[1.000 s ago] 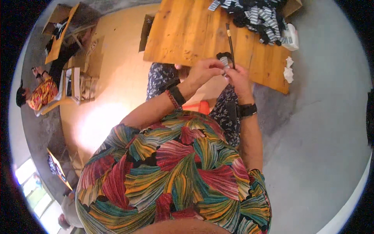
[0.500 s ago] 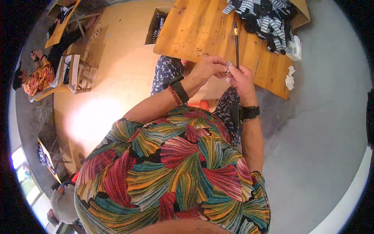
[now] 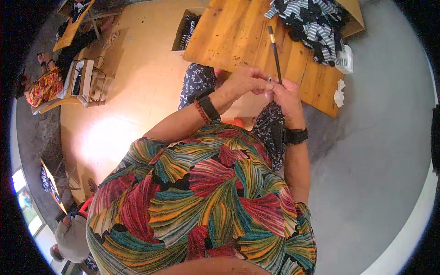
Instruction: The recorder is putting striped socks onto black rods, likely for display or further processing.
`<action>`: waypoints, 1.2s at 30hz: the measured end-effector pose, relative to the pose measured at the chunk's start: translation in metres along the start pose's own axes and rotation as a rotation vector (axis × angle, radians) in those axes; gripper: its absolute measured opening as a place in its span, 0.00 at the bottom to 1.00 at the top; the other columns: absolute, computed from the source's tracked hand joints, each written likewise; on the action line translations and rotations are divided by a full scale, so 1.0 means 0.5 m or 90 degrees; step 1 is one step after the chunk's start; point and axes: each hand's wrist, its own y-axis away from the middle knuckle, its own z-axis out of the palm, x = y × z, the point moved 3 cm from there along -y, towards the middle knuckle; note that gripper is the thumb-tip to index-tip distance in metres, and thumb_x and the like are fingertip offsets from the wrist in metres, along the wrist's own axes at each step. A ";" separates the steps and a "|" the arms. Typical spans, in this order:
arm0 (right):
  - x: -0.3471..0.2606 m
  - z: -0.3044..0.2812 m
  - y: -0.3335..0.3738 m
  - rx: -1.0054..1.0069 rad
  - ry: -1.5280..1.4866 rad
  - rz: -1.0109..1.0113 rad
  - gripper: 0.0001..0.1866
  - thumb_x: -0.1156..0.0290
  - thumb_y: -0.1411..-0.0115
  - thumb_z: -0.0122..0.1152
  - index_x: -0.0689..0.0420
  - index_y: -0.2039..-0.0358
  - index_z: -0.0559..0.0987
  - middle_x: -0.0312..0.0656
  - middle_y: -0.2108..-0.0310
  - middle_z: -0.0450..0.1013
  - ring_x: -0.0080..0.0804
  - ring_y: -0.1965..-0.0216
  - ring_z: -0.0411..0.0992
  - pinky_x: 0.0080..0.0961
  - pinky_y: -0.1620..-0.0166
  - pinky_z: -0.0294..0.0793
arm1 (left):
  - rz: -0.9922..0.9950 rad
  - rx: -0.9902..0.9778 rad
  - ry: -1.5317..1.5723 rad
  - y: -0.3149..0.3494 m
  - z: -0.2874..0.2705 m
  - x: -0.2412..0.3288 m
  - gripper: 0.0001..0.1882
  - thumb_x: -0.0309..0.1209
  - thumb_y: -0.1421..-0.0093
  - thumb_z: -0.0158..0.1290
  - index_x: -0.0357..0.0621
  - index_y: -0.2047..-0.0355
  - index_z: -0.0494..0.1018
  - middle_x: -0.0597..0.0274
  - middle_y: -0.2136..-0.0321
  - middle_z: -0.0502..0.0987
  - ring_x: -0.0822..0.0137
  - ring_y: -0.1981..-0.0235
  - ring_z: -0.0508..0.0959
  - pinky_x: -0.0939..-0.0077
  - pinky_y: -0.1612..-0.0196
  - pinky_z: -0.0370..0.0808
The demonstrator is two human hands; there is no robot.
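My left hand (image 3: 250, 81) and my right hand (image 3: 287, 94) meet in front of me, fingertips together over my lap. A thin black stick (image 3: 276, 52) with a gold band near its far end rises out of my right hand, which is closed round its lower part. Its far end points over the wooden table. Between the fingertips of both hands is a tiny greyish thing (image 3: 270, 79), too small to name. My left thumb and finger are pinched there, and what they grip is mostly hidden.
Black and grey-striped knitted pieces (image 3: 316, 27) lie heaped on the table (image 3: 229, 34). A white box (image 3: 346, 59) and crumpled tissue (image 3: 339, 94) sit at its right edge. A carton (image 3: 178, 43) stands left of it. Other people sit far left, one on a chair (image 3: 57, 106).
The stick's far end has tilted left. The small greyish thing between my fingertips is more covered, and my hands have drawn closer together.
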 end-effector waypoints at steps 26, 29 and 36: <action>0.054 0.023 -0.001 0.191 0.240 -0.137 0.06 0.72 0.54 0.50 0.62 0.81 0.70 0.30 0.87 0.63 0.18 0.86 0.58 0.17 0.82 0.57 | -0.224 -0.031 0.454 0.020 -0.004 -0.052 0.09 0.30 0.49 0.49 0.48 0.84 0.62 0.71 0.89 0.61 0.73 0.88 0.63 0.80 0.85 0.57; 0.022 0.037 0.015 0.161 -0.040 0.051 0.06 0.71 0.51 0.51 0.60 0.80 0.71 0.30 0.86 0.64 0.15 0.87 0.57 0.14 0.84 0.54 | -0.215 -0.173 0.540 0.017 -0.009 -0.050 0.06 0.30 0.48 0.49 0.47 0.80 0.64 0.70 0.88 0.61 0.73 0.86 0.63 0.79 0.84 0.56; 0.004 0.044 0.041 0.083 -0.149 0.033 0.07 0.69 0.52 0.59 0.57 0.78 0.73 0.27 0.87 0.62 0.10 0.88 0.53 0.11 0.86 0.47 | -0.090 -0.050 0.319 0.009 -0.009 -0.040 0.03 0.27 0.48 0.49 0.42 0.75 0.68 0.67 0.86 0.66 0.72 0.89 0.66 0.80 0.88 0.58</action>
